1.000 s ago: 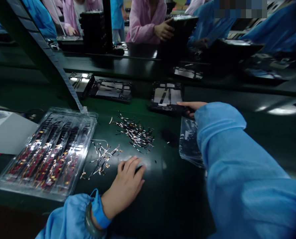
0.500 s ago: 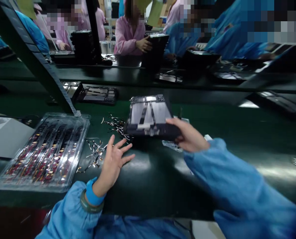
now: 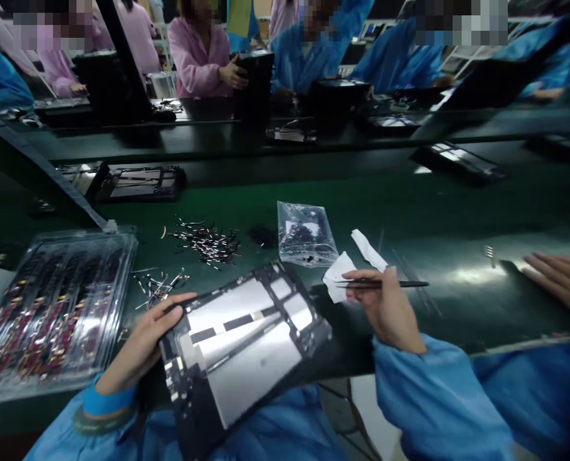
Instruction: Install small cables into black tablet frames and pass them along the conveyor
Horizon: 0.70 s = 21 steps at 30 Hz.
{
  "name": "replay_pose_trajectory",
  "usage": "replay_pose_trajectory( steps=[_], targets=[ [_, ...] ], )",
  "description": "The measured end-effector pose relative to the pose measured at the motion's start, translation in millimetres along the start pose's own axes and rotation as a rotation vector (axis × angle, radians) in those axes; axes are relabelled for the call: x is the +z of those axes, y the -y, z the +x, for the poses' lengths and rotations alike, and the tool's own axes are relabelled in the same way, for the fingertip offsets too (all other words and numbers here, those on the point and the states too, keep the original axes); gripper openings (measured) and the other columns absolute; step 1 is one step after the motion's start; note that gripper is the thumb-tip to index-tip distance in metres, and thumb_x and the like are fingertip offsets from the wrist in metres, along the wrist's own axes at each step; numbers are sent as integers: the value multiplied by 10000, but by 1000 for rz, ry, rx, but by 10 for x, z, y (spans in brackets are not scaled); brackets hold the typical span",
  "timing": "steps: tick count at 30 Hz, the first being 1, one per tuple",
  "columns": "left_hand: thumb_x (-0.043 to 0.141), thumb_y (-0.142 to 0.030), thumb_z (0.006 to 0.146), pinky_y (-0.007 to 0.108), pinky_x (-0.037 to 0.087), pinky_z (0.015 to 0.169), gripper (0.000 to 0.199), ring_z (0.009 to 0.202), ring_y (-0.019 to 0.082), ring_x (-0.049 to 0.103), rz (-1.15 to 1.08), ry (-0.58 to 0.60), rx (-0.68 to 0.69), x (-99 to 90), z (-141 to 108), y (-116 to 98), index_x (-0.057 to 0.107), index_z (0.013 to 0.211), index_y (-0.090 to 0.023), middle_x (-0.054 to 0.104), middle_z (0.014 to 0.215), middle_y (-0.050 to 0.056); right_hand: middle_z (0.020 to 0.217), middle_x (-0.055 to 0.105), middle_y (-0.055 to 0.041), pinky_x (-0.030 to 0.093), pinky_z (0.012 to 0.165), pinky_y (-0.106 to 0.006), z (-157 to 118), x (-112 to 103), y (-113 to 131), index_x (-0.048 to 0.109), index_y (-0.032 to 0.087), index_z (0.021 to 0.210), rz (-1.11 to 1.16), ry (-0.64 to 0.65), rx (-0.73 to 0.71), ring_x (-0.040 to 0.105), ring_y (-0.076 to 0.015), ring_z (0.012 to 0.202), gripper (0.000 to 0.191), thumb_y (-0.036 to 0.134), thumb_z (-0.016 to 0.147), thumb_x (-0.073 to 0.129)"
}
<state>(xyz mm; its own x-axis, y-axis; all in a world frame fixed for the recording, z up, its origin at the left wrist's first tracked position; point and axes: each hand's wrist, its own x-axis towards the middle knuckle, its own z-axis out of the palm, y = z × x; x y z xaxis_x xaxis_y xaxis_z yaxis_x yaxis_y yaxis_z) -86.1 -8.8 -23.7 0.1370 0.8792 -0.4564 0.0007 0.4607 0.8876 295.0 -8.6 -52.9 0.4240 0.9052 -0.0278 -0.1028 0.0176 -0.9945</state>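
Note:
My left hand (image 3: 143,342) grips the left corner of an opened tablet-like device (image 3: 246,346), its thumb on top. The device is tilted near the table's front edge, showing silver panels and dark strips. Dark tweezers (image 3: 412,283) are held in my right hand (image 3: 393,310), pointing left over a crumpled white paper (image 3: 340,275). Behind the device lie a pile of small dark and silver parts (image 3: 210,242) and a clear bag (image 3: 306,234) with small black pieces. A smaller scatter of parts (image 3: 157,288) is beside my left hand.
At the left a clear plastic tray (image 3: 59,314) holds rows of small parts. A slanted post (image 3: 49,169) rises over it. Another person's hand (image 3: 560,282) rests at the right. More devices (image 3: 141,182) lie farther back, and people work across the table.
The device has passed from my right hand to my left and come nearer, now turned. My right hand has picked up the tweezers. The view has shifted right, bringing another person's hand into sight.

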Motion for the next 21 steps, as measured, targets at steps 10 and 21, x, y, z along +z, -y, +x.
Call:
replay_pose_trajectory(
  steps=[10, 21],
  targets=[
    [519, -656, 731, 283, 492, 749, 495, 833, 229, 636, 690, -156, 291, 64, 304, 41, 691, 796, -196, 720, 908, 52, 805, 670, -31, 520, 774, -399, 242, 244, -316, 651, 210, 794, -270, -41, -138, 633, -187, 738, 348, 476, 604, 769],
    [431, -519, 865, 350, 474, 863, 417, 947, 225, 608, 897, -208, 517, 54, 293, 131, 722, 896, -222, 675, 959, 60, 807, 661, -18, 480, 734, -354, 358, 293, -456, 629, 224, 812, -397, -157, -205, 607, -175, 713, 264, 445, 683, 694]
  ],
)
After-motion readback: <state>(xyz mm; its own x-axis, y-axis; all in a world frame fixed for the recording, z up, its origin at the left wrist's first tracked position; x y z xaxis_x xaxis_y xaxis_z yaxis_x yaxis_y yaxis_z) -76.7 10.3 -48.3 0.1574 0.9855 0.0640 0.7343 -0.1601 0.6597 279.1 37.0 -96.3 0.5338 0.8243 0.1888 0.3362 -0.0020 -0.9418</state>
